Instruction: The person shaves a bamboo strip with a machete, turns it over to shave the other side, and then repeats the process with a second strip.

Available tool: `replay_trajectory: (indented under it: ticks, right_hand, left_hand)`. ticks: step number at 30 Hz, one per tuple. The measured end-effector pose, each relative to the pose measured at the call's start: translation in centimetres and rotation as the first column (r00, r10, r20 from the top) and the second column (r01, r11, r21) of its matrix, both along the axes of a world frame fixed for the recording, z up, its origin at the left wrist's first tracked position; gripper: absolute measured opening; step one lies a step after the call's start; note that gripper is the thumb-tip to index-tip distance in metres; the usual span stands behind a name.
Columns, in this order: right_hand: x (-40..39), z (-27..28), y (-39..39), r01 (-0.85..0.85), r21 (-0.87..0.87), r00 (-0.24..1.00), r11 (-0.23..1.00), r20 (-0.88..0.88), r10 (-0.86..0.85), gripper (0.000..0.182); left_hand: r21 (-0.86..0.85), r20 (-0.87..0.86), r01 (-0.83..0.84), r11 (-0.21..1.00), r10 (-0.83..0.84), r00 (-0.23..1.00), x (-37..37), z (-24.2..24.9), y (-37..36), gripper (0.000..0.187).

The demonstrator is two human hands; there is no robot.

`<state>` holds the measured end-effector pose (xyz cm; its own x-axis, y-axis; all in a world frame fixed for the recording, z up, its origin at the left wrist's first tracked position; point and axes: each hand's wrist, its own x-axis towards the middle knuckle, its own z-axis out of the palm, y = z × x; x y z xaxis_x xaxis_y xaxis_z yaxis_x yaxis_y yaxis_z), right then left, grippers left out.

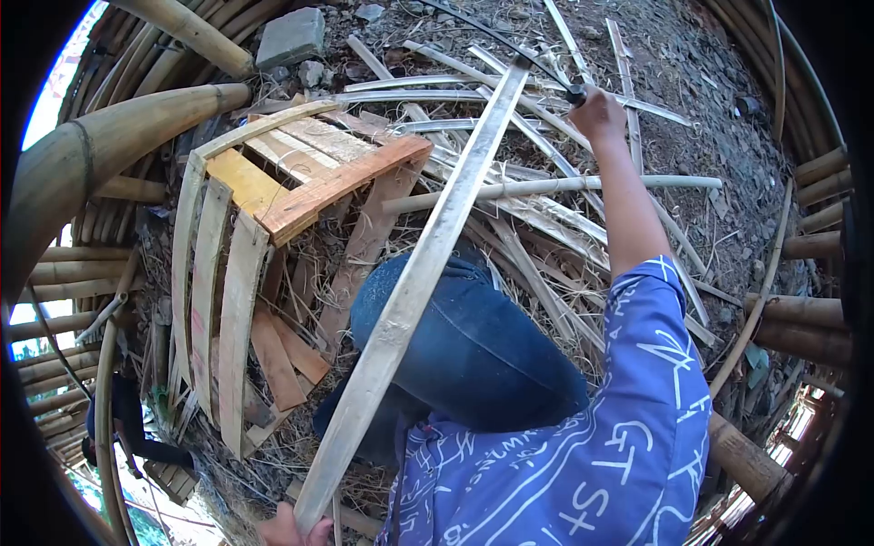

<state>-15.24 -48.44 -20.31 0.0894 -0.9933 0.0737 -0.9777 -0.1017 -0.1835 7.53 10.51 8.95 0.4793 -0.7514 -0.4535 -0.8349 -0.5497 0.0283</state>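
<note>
The left hand (293,528) is closed around the near end of a bamboo strip (414,300) slanting over the knee (455,318); the right hand (601,116) clenches a long knife (575,94) near its far end. Loose strips (625,73) toward the ground's (696,123) far edge seem already split; the held one looks unsplit.

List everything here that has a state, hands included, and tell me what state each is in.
Left hand, gripping the long strip's near end
Right hand, closed round the knife's handle
Long strip, bare, slanting past the knee
Knife, held at the strip's far end
Knee, bent
Crate, on the ground, gaps between slats
Round pole, lying across loose strips
Block, on the ground
</note>
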Motion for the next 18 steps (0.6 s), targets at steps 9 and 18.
replay_trajectory:
  ticks: [9,18]
  right_hand:
    - [1.4,4.0,9.3,-0.263,-0.259,0.909,0.929,0.257,0.329,0.01]
    - [-3.1,-1.1,2.0,0.071,0.106,0.997,0.992,-0.028,-0.069,0.024]
  left_hand:
    - [0.04,0.098,0.019,0.999,-0.022,0.995,-0.7,0.6,-1.2,0.043]
    - [-0.139,0.057,0.145,0.98,-0.138,0.989,1.7,-0.8,5.4,0.05]
